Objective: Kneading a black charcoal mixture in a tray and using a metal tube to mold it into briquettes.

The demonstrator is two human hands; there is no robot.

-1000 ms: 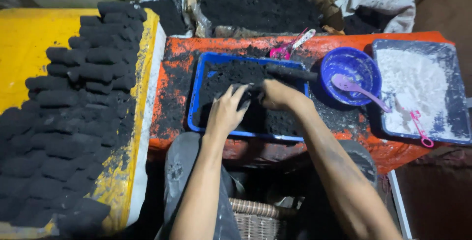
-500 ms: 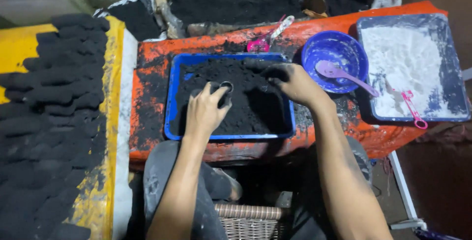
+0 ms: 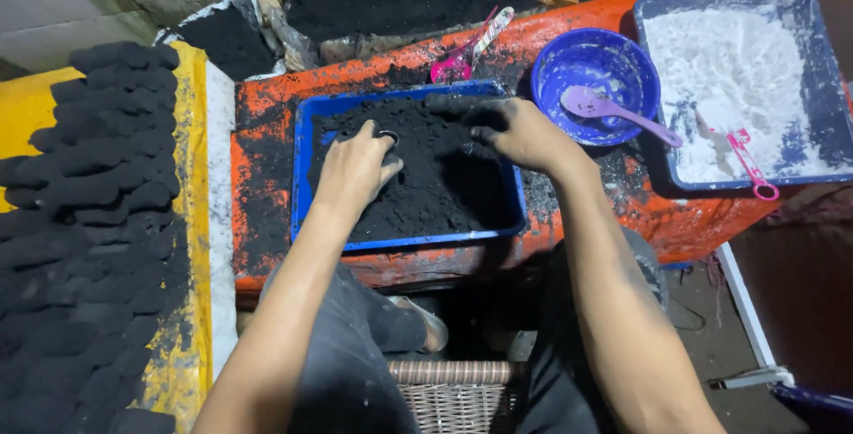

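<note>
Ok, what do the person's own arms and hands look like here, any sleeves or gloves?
Both forearms are bare: no sleeves, gloves, watch or bands show. The left hand has black powder on its fingertips. The right hand is dirtier, its fingers coated black with the same dust. Dark trousers cover the knees below.

Left hand point(image 3: 355, 167) curled, right hand point(image 3: 524, 132) flatter (seemingly blackened).

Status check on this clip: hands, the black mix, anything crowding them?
Left hand pressed into black powder in blue tray, fingers curled, grip unclear. Right hand spread at tray's far edge. Blue bowl with purple spoon close beside right hand.
</note>
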